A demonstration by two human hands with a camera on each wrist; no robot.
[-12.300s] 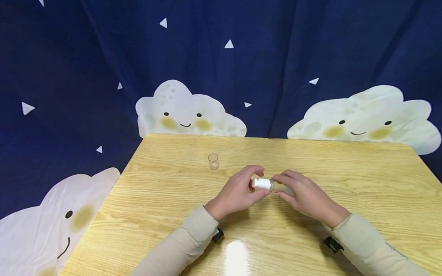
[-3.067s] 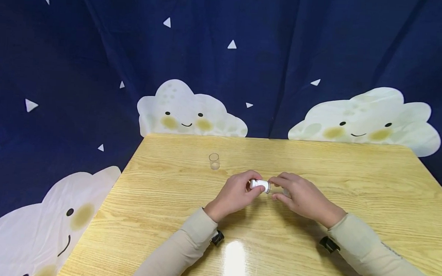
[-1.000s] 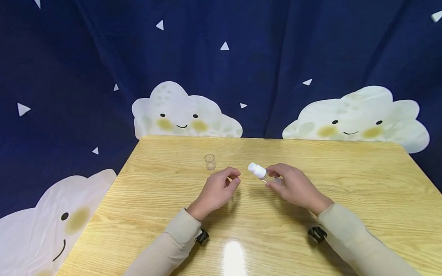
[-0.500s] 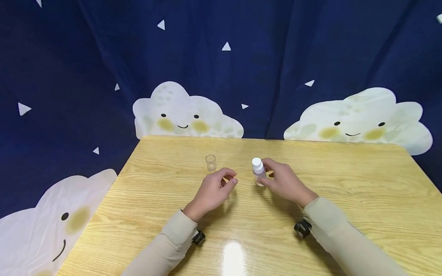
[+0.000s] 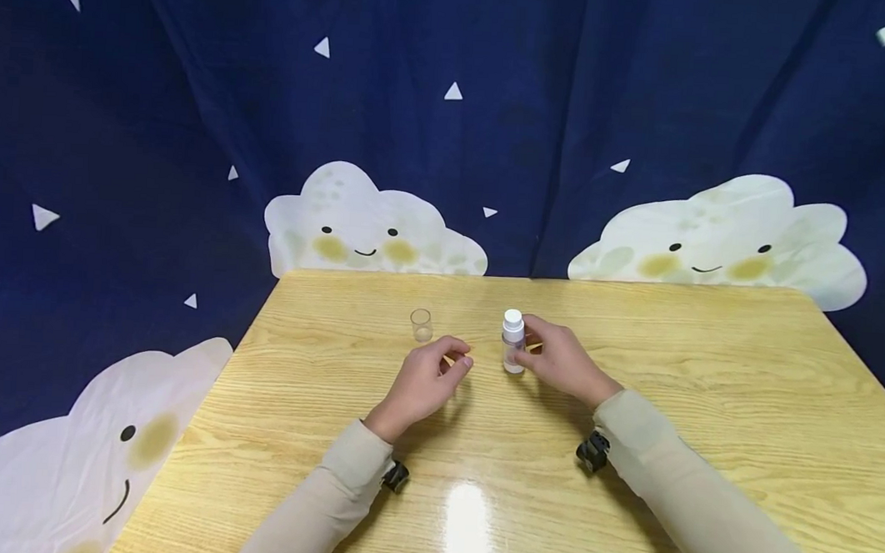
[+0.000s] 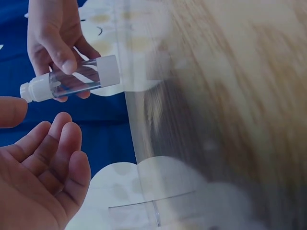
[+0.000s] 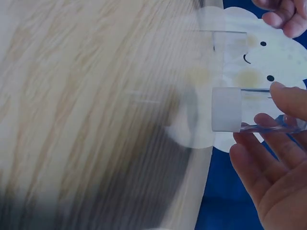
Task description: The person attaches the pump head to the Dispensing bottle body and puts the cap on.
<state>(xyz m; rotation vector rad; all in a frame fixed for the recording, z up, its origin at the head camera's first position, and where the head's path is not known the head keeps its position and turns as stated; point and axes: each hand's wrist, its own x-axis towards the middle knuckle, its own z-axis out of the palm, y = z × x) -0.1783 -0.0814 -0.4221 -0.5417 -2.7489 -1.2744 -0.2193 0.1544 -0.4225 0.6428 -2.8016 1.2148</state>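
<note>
My right hand (image 5: 561, 362) grips a small clear bottle (image 5: 512, 347) between thumb and fingers. The bottle stands upright, with a white stepped top (image 6: 38, 89) and a white base (image 7: 226, 109); whether the base touches the table I cannot tell. To its left, my left hand (image 5: 423, 384) hovers over the table, fingers loosely bent and holding nothing, as the left wrist view shows its palm (image 6: 38, 177). Behind the left hand a clear open-topped cylinder (image 5: 421, 325), like a bottle's overcap, stands on the table, apart from both hands.
The light wood table (image 5: 708, 366) runs back to a dark blue curtain (image 5: 391, 115) printed with white clouds. A bright glare patch (image 5: 468, 528) lies on the front of the tabletop. Each wrist wears a small black camera (image 5: 593, 451).
Earlier both hands held the bottle lying sideways. My left hand has let go of its white end and moved left. My right hand has turned the bottle upright and moved slightly left.
</note>
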